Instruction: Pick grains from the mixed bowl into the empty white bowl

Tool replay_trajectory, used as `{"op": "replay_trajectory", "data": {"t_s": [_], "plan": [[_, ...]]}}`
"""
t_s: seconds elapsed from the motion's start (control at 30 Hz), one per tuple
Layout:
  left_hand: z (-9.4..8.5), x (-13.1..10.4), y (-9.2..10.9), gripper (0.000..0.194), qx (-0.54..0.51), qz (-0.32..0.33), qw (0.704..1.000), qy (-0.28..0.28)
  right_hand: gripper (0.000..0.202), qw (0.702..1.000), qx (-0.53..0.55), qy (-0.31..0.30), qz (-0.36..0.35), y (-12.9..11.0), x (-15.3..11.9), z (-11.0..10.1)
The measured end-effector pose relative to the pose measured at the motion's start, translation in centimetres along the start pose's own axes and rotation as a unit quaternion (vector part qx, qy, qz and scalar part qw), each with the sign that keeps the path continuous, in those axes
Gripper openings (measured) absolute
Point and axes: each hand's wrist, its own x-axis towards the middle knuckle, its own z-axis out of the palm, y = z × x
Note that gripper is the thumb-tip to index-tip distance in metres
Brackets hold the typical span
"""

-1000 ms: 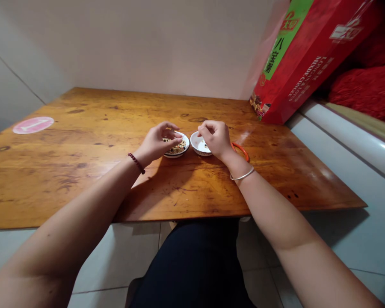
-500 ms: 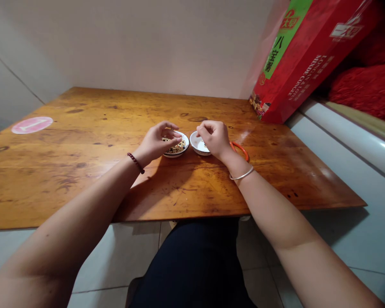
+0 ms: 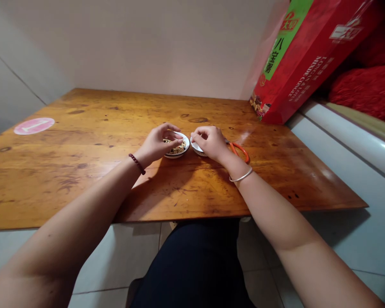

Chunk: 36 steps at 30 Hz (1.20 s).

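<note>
My left hand (image 3: 162, 140) hovers at the near left rim of a small white bowl (image 3: 186, 146) with a dark band. Its thumb and fingers come together in a pinch, with a faint thin line at the tips; what they hold is too fine to name. Multicoloured beads or grains (image 3: 179, 148) fill that bowl. Over a second white bowl (image 3: 197, 148), my right hand (image 3: 208, 140) is closed in a pinch and hides most of it; anything between the fingertips is too small to make out. An orange-handled tool (image 3: 242, 152) lies beyond my right wrist, its metal end partly hidden.
Both bowls stand on a brown wooden table (image 3: 115, 115) against a wall. A pink oval sticker (image 3: 34, 125) is on its left side. At the back right leans a tall red box (image 3: 301, 64), beside red fabric (image 3: 365, 92) on a white surface.
My right hand has shifted a little left and down, closer to the left hand, and covers more of the second bowl. More of the orange-handled tool shows. The left hand is nearly still.
</note>
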Motion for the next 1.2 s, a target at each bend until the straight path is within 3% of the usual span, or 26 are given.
{"op": "replay_trajectory", "data": {"t_s": [0.27, 0.63, 0.9, 1.03, 1.2], "plan": [[0.0, -0.2, 0.0, 0.043, -0.013, -0.002, 1.0, -0.006, 0.031, 0.999, -0.026, -0.044, -0.003, -0.8, -0.4, 0.2], [-0.1, -0.1, -0.5, 0.042, 0.006, 0.01, 1.0, -0.021, 0.034, 0.995, -0.041, -0.076, -0.046, 0.0, -0.5, 1.1], [0.0, -0.1, 0.1, 0.038, -0.033, -0.009, 0.999, 0.026, 0.033, 0.997, -0.012, -0.07, -0.026, 0.0, -0.4, 0.8], [-0.1, 0.3, -0.2, 0.032, -0.055, -0.005, 0.994, 0.092, 0.031, 0.999, -0.006, -0.049, -0.019, 0.3, 0.0, 0.0], [-0.1, 0.5, -0.4, 0.028, -0.049, -0.016, 0.992, 0.112, 0.032, 0.999, 0.014, 0.049, 0.015, 0.7, 0.7, -1.1]]}}
